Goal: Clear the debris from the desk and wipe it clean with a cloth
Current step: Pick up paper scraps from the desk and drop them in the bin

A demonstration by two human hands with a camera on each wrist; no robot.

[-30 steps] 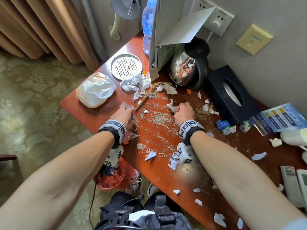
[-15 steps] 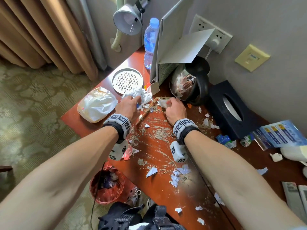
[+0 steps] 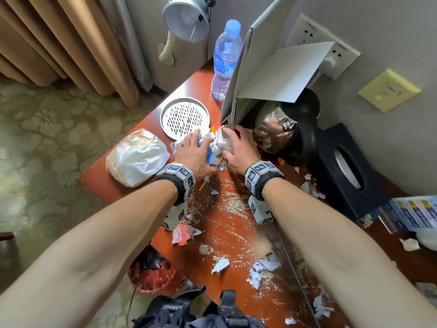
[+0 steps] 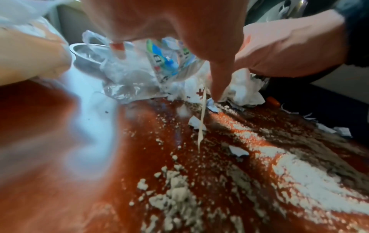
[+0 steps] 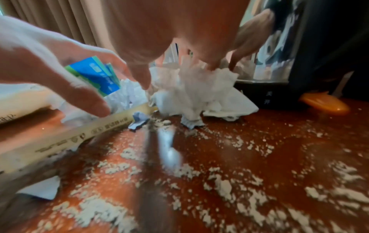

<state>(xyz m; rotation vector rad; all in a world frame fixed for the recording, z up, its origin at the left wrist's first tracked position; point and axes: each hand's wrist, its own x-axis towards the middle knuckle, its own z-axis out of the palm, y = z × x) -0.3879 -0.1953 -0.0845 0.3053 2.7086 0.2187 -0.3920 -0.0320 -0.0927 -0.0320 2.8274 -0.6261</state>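
Note:
On the red-brown desk [image 3: 224, 235], both hands meet over a heap of rubbish by the open box. My left hand [image 3: 191, 147] holds a blue-green wrapper [image 5: 93, 75] against clear plastic wrap [image 4: 127, 78]. My right hand [image 3: 230, 143] digs its curled fingers [image 5: 215, 63] into crumpled white tissue [image 5: 191, 89]. A paper chopstick sleeve [image 5: 69, 138] lies under the left hand. Pale crumbs [image 3: 234, 204], torn paper scraps [image 3: 220, 265] and a red wrapper [image 3: 182, 234] litter the desk nearer me.
A white plastic bag [image 3: 137, 157], a perforated metal disc [image 3: 184, 118] and a water bottle [image 3: 225, 60] stand left of the heap. The cardboard box [image 3: 264, 74], a kettle [image 3: 290, 129] and a black tissue box [image 3: 343, 166] crowd the right. A red-lined bin [image 3: 151, 273] sits on the floor.
Both hands have moved away from me, from the crumb patch in the middle to the heap by the box. They have come together on the tissue and wrappers.

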